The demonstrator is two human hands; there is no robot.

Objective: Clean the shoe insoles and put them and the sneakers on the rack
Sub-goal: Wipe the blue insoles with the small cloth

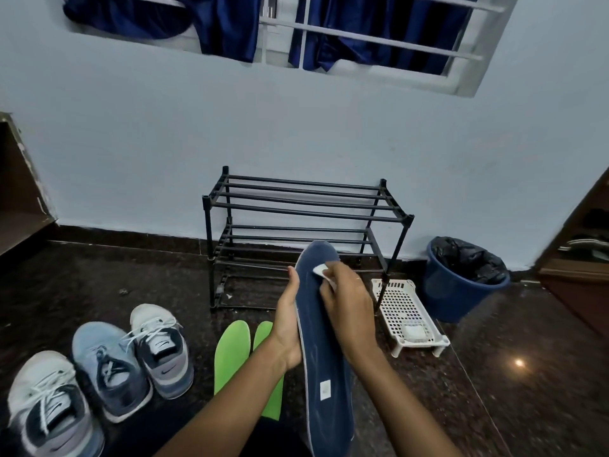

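My left hand (288,321) grips a long dark blue insole (324,364) by its left edge and holds it upright in front of me. My right hand (346,298) pinches a small white wipe (320,270) and presses it on the upper part of the insole. Two green insoles (232,351) lie flat on the dark floor, partly hidden behind my left arm. Three sneakers stand at the lower left: a white and grey one (49,410), a light blue one (108,367) and another white and grey one (161,347). The black shoe rack (303,209) stands bare against the wall.
A white perforated plastic tray (408,315) holding a white pack lies right of the rack. A blue bin (461,282) with a black liner stands beyond it. Wooden furniture borders the left and right edges. A window with blue curtains is above.
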